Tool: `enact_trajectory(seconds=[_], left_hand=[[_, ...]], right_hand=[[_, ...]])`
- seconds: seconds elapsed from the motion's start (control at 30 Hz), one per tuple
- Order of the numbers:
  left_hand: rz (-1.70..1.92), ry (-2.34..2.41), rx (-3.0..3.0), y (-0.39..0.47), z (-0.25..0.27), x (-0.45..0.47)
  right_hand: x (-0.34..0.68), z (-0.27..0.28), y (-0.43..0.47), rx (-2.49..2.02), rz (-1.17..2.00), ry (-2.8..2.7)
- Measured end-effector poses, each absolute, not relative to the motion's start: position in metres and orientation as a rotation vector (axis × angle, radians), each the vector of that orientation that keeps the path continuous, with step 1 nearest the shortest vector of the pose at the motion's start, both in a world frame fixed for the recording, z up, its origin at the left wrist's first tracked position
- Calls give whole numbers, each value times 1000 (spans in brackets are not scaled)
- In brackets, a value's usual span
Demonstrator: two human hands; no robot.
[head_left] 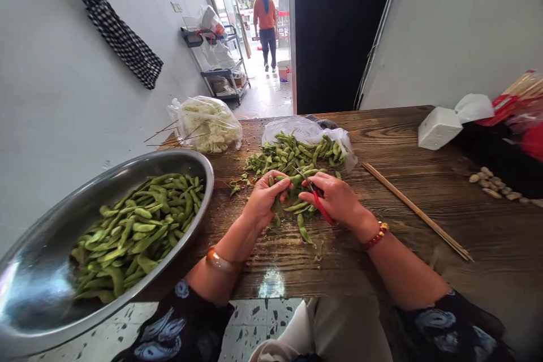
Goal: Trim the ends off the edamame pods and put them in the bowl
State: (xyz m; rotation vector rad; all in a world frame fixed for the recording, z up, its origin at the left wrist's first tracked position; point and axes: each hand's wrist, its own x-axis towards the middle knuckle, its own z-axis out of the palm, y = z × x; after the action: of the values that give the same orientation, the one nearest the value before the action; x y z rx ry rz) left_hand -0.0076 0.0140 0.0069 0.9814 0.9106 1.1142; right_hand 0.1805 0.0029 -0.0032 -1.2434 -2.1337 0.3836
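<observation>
My left hand (266, 197) is closed around a few green soybean pods, one of which points to the right from the fingertips. In my right hand (337, 198) is a pair of scissors (319, 202) with red handles, its blades reaching toward the pod at my left fingertips. Just beyond both hands, a heap of soybean pods (292, 153) spills from a clear plastic bag (288, 126). Loose pods (303, 228) and trimmed bits lie on the wooden table below my hands. At left, a large metal basin (207, 181) holds many more pods (139, 226).
A bag of pale cauliflower (206, 124) sits at the table's far left. Thin wooden skewers (418, 210) lie to the right, near peanuts (494, 184) and a white box (440, 127). A cart (214, 45) stands by the doorway, where a person (266, 17) is seen from behind.
</observation>
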Motion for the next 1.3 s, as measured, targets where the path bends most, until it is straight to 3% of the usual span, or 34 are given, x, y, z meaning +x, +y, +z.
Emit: enact_trajectory(seconds=[0.43, 1.3], left_hand=[[1236, 830, 1044, 14, -3, -9], [1022, 583, 1083, 6, 1, -4]], right_hand=[[170, -9, 5, -1215, 406, -2100], [167, 32, -43, -1441, 261, -1978]])
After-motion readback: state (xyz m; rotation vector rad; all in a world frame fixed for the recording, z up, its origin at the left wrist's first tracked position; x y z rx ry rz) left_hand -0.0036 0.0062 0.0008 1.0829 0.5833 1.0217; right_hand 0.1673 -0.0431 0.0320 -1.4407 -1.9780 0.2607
